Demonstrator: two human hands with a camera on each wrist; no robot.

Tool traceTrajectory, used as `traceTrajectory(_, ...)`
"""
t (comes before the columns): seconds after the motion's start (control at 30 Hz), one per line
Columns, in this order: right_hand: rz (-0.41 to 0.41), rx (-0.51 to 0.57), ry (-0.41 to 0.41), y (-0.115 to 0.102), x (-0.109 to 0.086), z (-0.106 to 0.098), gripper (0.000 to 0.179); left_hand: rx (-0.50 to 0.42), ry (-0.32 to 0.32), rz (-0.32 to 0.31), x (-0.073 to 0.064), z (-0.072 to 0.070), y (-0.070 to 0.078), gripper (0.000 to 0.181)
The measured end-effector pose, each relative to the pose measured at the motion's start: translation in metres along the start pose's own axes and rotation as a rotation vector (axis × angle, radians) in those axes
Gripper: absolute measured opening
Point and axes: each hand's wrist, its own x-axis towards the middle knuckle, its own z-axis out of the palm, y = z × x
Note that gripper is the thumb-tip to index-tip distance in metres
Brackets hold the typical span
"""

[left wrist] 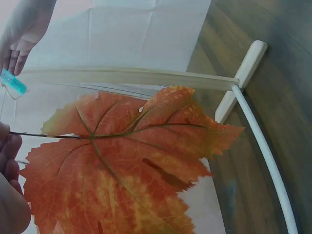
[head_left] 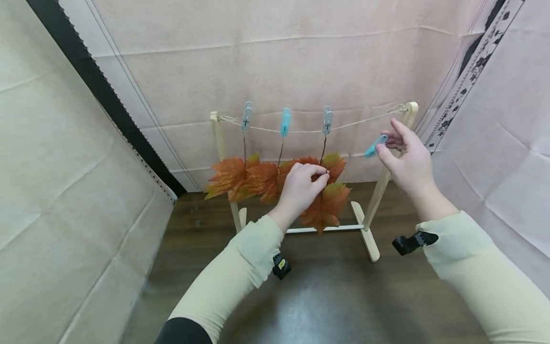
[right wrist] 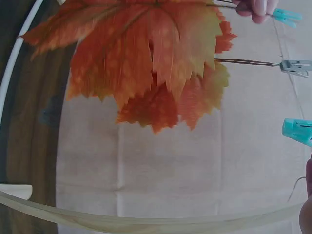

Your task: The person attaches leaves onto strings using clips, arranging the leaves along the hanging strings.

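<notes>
My left hand point(head_left: 302, 188) pinches the thin dark stem point(left wrist: 46, 135) of an orange-red maple leaf point(head_left: 324, 209), which hangs below the fingertips. My right hand point(head_left: 409, 160) holds a teal clothespin point(head_left: 375, 145) between thumb and fingers, near the right end of a thin string point(head_left: 356, 123). Three clothespins sit along that string: a grey one point(head_left: 247, 115) at the left, a teal one point(head_left: 285, 122) in the middle and another grey one point(head_left: 327, 119). Under them more maple leaves point(head_left: 232, 174) dangle by their stems, partly covered by my left hand.
The string runs between two pale wooden posts point(head_left: 378, 198) of a small rack, with a white bar point(head_left: 350, 228) low across it. Its wooden foot point(head_left: 370, 244) stands on a dark wood-grain surface point(head_left: 318, 296). Pale cloth walls point(head_left: 275, 62) enclose the back and sides.
</notes>
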Motion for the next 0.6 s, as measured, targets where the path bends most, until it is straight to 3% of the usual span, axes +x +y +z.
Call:
traceTrajectory(0.2,0.023,-0.064,-0.035,-0.008,0.009,-0.006,0.055,0.052,0.028,0.002,0.016,0.009,0.014,0.020)
traceTrajectory(0.4,0.008,-0.038,-0.032,-0.017,0.023,-0.008,0.051,0.131,0.029,-0.013,0.029,0.012,0.022,0.019)
traceTrajectory(0.6,0.074,-0.059,-0.062,-0.023,0.037,-0.021,0.048,0.144,0.010,-0.019,0.045,0.016,0.033,0.019)
